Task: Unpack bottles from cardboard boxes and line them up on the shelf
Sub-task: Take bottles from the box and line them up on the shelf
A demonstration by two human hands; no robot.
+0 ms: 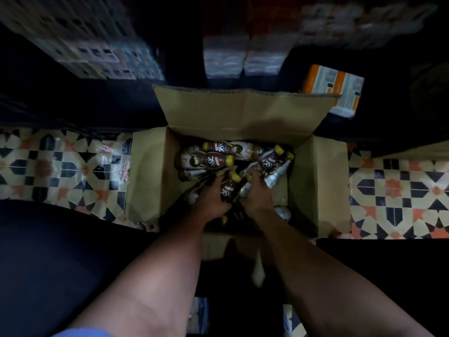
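Bare forearms reach from the bottom of the frame into an open cardboard box (318,181) at centre. Inside lie jumbled yellow-capped coffee bottles (209,160). Left hand (211,199) curls around one brown bottle (228,188); right hand (257,194) grips a white-labelled bottle (245,192) beside it. Patterned floor tiles (63,166) flank the box; blurred stocked shelves (92,52) fill the dim upper frame.

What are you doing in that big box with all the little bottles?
A person is reaching into an open cardboard box on the patterned floor. Their left hand and right hand are each gripping small brown bottles with yellow caps. More bottles lie jumbled on their sides in the box. None of the ones in hand has been lifted out yet. Blurry stacked goods sit beyond the box.
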